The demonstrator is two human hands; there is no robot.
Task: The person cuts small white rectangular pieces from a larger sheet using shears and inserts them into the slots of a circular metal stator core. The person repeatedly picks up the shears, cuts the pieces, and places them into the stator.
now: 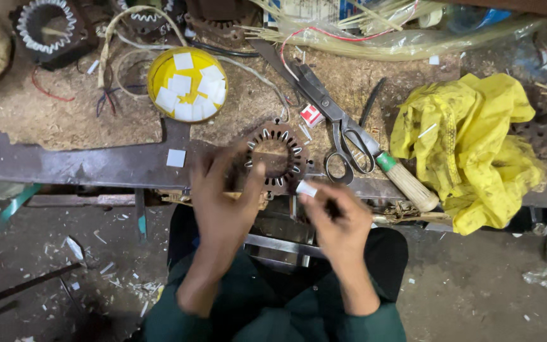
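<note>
Yellow lid (187, 83) of white paper squares, far left. Left hand (223, 199), fingers spread, steadies slotted stator ring (276, 157) at surface's near edge: likely heavy, rigid; grip its rim. Right hand (337, 218) pinches light, flimsy paper slip (306, 188). Scissors (330, 114) right.

The slotted ring (275, 158) under the left hand (223, 196) is dull, rusty-brown metal with white paper liners in its slots. The right hand (337, 218) pinches a small white slip (306, 188), probably matt paper. The scissors (333, 120) are worn grey steel. The rag (463, 149) is grimy yellow cloth. The tool handle (409, 183) is pale bare wood. The workbench (64, 114) looks rough and dusty.
</note>
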